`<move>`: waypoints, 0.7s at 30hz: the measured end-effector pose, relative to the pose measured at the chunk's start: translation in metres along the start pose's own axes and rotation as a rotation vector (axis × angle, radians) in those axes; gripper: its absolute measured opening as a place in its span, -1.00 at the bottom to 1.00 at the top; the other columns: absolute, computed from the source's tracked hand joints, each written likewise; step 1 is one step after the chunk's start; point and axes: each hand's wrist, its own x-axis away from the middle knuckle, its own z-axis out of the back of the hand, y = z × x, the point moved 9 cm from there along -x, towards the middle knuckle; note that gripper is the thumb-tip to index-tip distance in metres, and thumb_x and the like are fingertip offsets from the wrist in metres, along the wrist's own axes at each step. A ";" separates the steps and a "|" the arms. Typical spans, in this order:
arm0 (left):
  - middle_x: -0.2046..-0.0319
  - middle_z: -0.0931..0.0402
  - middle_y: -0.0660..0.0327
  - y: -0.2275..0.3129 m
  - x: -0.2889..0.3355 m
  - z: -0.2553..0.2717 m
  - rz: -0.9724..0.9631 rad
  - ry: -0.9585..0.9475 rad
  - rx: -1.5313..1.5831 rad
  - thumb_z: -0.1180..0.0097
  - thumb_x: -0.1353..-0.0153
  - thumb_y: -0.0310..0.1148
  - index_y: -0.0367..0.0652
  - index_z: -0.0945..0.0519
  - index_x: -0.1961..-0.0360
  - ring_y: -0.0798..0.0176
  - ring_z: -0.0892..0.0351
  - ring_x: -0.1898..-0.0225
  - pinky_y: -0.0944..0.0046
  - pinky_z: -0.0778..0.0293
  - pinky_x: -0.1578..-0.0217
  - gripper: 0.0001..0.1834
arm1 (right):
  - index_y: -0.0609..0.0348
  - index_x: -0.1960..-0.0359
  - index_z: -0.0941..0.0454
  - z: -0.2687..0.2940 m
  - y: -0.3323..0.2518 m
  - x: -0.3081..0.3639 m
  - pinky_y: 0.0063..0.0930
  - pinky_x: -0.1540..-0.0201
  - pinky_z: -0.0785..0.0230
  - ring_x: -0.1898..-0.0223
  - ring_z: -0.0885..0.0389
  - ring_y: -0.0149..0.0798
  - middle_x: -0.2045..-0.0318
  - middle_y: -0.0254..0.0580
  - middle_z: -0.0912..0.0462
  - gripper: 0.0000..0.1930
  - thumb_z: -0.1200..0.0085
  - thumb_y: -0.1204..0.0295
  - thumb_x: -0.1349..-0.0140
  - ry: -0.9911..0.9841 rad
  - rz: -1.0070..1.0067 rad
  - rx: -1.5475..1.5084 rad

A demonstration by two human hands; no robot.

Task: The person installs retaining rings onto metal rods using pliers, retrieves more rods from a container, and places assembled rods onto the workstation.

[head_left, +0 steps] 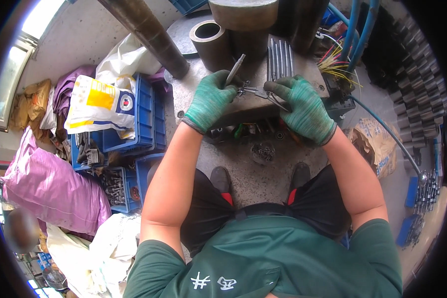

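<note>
Both of my hands wear green knit gloves with dark fingertips and are held over the front of a metal machine table [188, 92]. My left hand [209, 102] is closed round a short steel rod [236, 68], which tilts up and to the right. Closed on the handles of a pair of pliers [261, 93] is my right hand [305, 105]. The pliers' jaws point left, toward a cluster of small metal pieces [245, 89] beside my left fingertips; their exact kind is too small to tell. Several long steel rods [280, 59] lie side by side just beyond my right hand.
A hollow steel cylinder [207, 44] and a thick slanting column [146, 35] stand behind. Blue crates [149, 114] and sacks crowd the left. Loose coloured wires [336, 64] and blue hoses are at right. A bag of small parts [263, 152] sits below the table.
</note>
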 end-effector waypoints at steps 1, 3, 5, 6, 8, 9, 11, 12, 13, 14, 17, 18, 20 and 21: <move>0.33 -0.63 0.24 0.001 0.000 -0.001 -0.012 -0.001 0.004 -0.11 -0.32 -0.48 -0.36 -0.64 -0.03 0.40 -0.54 0.35 0.35 -0.51 0.28 -0.70 | 0.08 -0.14 -0.69 0.000 -0.001 0.000 -0.09 -0.09 -0.54 -0.01 -0.62 0.08 0.00 -0.08 -0.71 -0.38 -0.33 0.57 0.10 -0.001 0.001 0.000; 0.32 -0.63 0.24 0.000 0.000 -0.001 -0.011 -0.004 0.005 -0.12 -0.32 -0.49 -0.37 -0.64 -0.03 0.40 -0.53 0.35 0.35 -0.51 0.27 -0.70 | 0.07 -0.15 -0.69 -0.003 -0.001 -0.002 -0.08 -0.10 -0.54 -0.01 -0.62 0.09 -0.01 -0.08 -0.70 -0.38 -0.33 0.58 0.09 -0.025 -0.008 0.025; 0.32 -0.62 0.24 0.000 0.000 -0.002 -0.008 -0.011 0.006 -0.12 -0.32 -0.49 -0.38 -0.63 -0.03 0.40 -0.53 0.34 0.35 -0.51 0.26 -0.70 | 0.07 -0.15 -0.69 -0.006 0.001 -0.001 -0.08 -0.10 -0.54 -0.02 -0.62 0.09 -0.01 -0.07 -0.70 -0.38 -0.33 0.58 0.09 -0.030 -0.008 0.025; 0.32 -0.62 0.24 0.001 0.000 -0.002 -0.019 -0.012 0.007 -0.12 -0.32 -0.49 -0.38 -0.64 -0.03 0.40 -0.53 0.34 0.35 -0.51 0.27 -0.70 | 0.07 -0.15 -0.69 -0.007 0.002 0.000 -0.08 -0.11 -0.54 -0.02 -0.62 0.09 -0.02 -0.07 -0.70 -0.38 -0.33 0.58 0.09 -0.033 -0.006 0.026; 0.33 -0.62 0.24 0.004 0.002 0.000 -0.030 -0.008 0.007 -0.13 -0.32 -0.48 -0.38 -0.64 -0.03 0.40 -0.52 0.35 0.35 -0.51 0.27 -0.70 | 0.07 -0.16 -0.69 -0.007 0.000 -0.001 -0.08 -0.11 -0.54 -0.03 -0.61 0.10 -0.02 -0.07 -0.70 -0.38 -0.33 0.58 0.09 -0.039 -0.006 0.024; 0.33 -0.61 0.25 0.004 0.003 0.000 -0.024 -0.005 0.011 -0.12 -0.32 -0.48 -0.38 -0.64 -0.03 0.41 -0.52 0.35 0.35 -0.50 0.28 -0.70 | 0.07 -0.16 -0.68 -0.008 0.000 -0.002 -0.08 -0.12 -0.54 -0.03 -0.61 0.10 -0.02 -0.07 -0.70 -0.38 -0.33 0.59 0.09 -0.045 -0.008 0.022; 0.33 -0.61 0.25 0.004 0.004 0.001 -0.018 -0.003 0.018 -0.12 -0.32 -0.48 -0.37 -0.64 -0.04 0.41 -0.52 0.35 0.36 -0.50 0.28 -0.70 | 0.07 -0.16 -0.68 -0.009 0.000 -0.001 -0.08 -0.12 -0.54 -0.03 -0.61 0.10 -0.02 -0.07 -0.70 -0.37 -0.32 0.59 0.09 -0.042 0.000 0.025; 0.32 -0.61 0.24 0.004 0.004 0.001 -0.010 -0.008 0.003 -0.12 -0.32 -0.48 -0.37 -0.64 -0.04 0.41 -0.52 0.35 0.36 -0.50 0.29 -0.69 | 0.07 -0.16 -0.68 -0.008 -0.001 0.000 -0.08 -0.12 -0.54 -0.03 -0.61 0.10 -0.02 -0.07 -0.70 -0.37 -0.32 0.60 0.10 -0.038 0.007 0.028; 0.32 -0.62 0.24 0.004 0.004 0.001 -0.001 -0.012 -0.012 -0.12 -0.31 -0.48 -0.37 -0.64 -0.05 0.41 -0.52 0.35 0.36 -0.50 0.29 -0.68 | 0.07 -0.16 -0.68 -0.008 -0.001 0.000 -0.08 -0.12 -0.54 -0.03 -0.61 0.10 -0.02 -0.07 -0.70 -0.37 -0.32 0.60 0.10 -0.040 0.008 0.028; 0.32 -0.62 0.24 0.005 0.005 0.001 0.000 -0.012 -0.011 -0.12 -0.31 -0.48 -0.37 -0.64 -0.05 0.41 -0.52 0.35 0.36 -0.50 0.29 -0.68 | 0.07 -0.16 -0.68 -0.007 -0.001 0.000 -0.07 -0.12 -0.54 -0.04 -0.61 0.11 -0.02 -0.07 -0.70 -0.36 -0.31 0.61 0.10 -0.035 -0.004 0.023; 0.31 -0.63 0.23 0.005 0.008 0.001 0.008 -0.010 -0.005 -0.12 -0.31 -0.48 -0.37 -0.65 -0.05 0.40 -0.53 0.34 0.36 -0.50 0.27 -0.68 | 0.08 -0.16 -0.67 -0.005 -0.003 -0.001 -0.07 -0.13 -0.54 -0.04 -0.61 0.12 -0.01 -0.07 -0.70 -0.36 -0.30 0.62 0.10 -0.027 -0.010 0.014; 0.30 -0.64 0.22 0.003 0.006 0.001 -0.018 -0.012 -0.001 -0.11 -0.31 -0.49 -0.37 -0.66 -0.05 0.40 -0.54 0.33 0.36 -0.51 0.25 -0.68 | 0.08 -0.16 -0.67 -0.005 -0.004 -0.001 -0.07 -0.13 -0.53 -0.04 -0.61 0.12 -0.01 -0.06 -0.70 -0.36 -0.29 0.63 0.10 -0.022 -0.007 0.012; 0.29 -0.64 0.22 0.002 0.004 0.000 -0.042 -0.014 0.007 -0.11 -0.31 -0.50 -0.37 -0.66 -0.04 0.40 -0.55 0.31 0.35 -0.52 0.24 -0.69 | 0.08 -0.16 -0.67 -0.006 -0.002 -0.001 -0.07 -0.13 -0.53 -0.04 -0.61 0.13 0.00 -0.06 -0.70 -0.37 -0.29 0.62 0.10 -0.029 -0.009 0.016; 0.28 -0.65 0.21 0.001 0.003 0.000 -0.047 -0.013 0.000 -0.10 -0.31 -0.51 -0.37 -0.67 -0.03 0.39 -0.55 0.30 0.35 -0.52 0.22 -0.69 | 0.08 -0.16 -0.67 -0.007 -0.001 -0.001 -0.07 -0.13 -0.53 -0.03 -0.61 0.13 0.01 -0.06 -0.70 -0.37 -0.29 0.62 0.10 -0.034 -0.013 0.021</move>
